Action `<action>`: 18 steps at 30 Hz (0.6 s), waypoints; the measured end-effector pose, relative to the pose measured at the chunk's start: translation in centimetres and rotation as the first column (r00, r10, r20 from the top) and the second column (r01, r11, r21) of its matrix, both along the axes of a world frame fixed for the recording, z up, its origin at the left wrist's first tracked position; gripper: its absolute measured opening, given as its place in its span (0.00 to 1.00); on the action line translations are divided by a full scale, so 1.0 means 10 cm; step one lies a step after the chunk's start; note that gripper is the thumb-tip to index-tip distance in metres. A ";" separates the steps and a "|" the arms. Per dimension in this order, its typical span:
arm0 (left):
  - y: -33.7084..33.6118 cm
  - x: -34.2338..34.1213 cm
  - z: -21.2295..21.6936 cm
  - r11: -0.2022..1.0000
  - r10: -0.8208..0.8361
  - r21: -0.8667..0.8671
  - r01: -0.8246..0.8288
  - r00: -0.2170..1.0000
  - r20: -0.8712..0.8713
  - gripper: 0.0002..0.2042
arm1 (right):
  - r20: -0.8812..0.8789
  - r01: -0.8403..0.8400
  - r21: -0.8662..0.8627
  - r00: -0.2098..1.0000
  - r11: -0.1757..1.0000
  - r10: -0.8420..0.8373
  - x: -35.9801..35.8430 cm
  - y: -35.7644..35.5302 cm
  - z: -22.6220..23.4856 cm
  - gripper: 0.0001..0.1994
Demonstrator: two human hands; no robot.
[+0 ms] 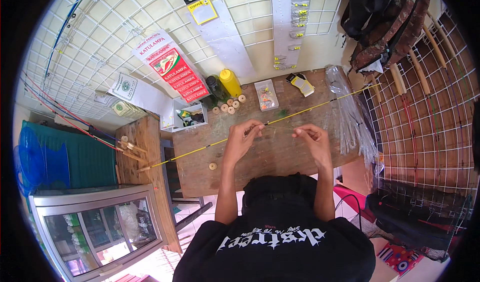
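A thin yellow fishing rod [300,112] slants across the wooden table, from low on the left to high on the right. My left hand [245,136] is closed on it near the middle, thumb and fingers pinched beside a dark band; the hand hides a stretch of the rod. Just right of there, on the near side of the rod and apart from it, my right hand [314,141] is closed in a pinch. Whatever its fingertips hold is too fine to make out.
Beyond the rod stand a white tray of small tackle [266,95], cork rings [231,107], a yellow bottle [230,83] and a white box [184,117]. Clear plastic sleeves [345,117] cover the table's right end. One cork ring [213,166] sits near the front edge.
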State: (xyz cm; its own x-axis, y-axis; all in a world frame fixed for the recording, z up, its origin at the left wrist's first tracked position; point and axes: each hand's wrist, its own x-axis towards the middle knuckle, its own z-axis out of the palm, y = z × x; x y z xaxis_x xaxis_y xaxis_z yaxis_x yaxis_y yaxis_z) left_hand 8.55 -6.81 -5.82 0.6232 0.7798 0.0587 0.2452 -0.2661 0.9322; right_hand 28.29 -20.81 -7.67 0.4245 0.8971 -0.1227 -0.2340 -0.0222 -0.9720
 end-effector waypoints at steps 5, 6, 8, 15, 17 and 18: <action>-0.01 0.02 0.08 0.999 -0.014 -0.034 0.012 0.998 -0.053 0.06 | 0.118 0.073 0.002 0.990 0.997 -0.073 0.23 -0.17 0.11 0.06; -0.01 0.02 0.07 1.000 -0.009 -0.024 0.008 0.999 -0.039 0.05 | 0.134 0.070 -0.028 0.989 0.997 -0.065 0.28 -0.20 0.16 0.06; -0.01 0.00 0.07 1.000 0.004 -0.016 -0.005 1.000 -0.025 0.05 | 0.151 0.070 -0.056 0.987 0.996 -0.061 0.37 -0.27 0.25 0.06; 0.07 -0.06 0.10 0.999 0.038 -0.018 -0.039 0.998 -0.057 0.06 | 0.599 0.165 -0.223 0.801 0.961 0.002 0.70 -0.61 0.43 0.08; 0.07 -0.07 0.09 0.999 0.036 -0.021 -0.038 0.998 -0.053 0.06 | 0.657 0.174 -0.285 0.751 0.942 0.060 0.76 -0.66 0.42 0.08; 0.08 -0.07 0.07 0.999 0.039 -0.025 -0.040 0.998 -0.054 0.06 | 0.641 0.169 -0.287 0.765 0.943 0.058 0.79 -0.68 0.40 0.08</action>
State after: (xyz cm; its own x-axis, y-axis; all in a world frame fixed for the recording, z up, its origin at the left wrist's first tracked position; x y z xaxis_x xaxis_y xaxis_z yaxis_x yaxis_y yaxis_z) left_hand 7.88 -6.01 -5.08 0.5937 0.8047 0.0057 0.3048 -0.2313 0.9239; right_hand 36.16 -27.57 -3.67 0.5529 0.8301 -0.0723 0.4212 -0.3533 -0.8354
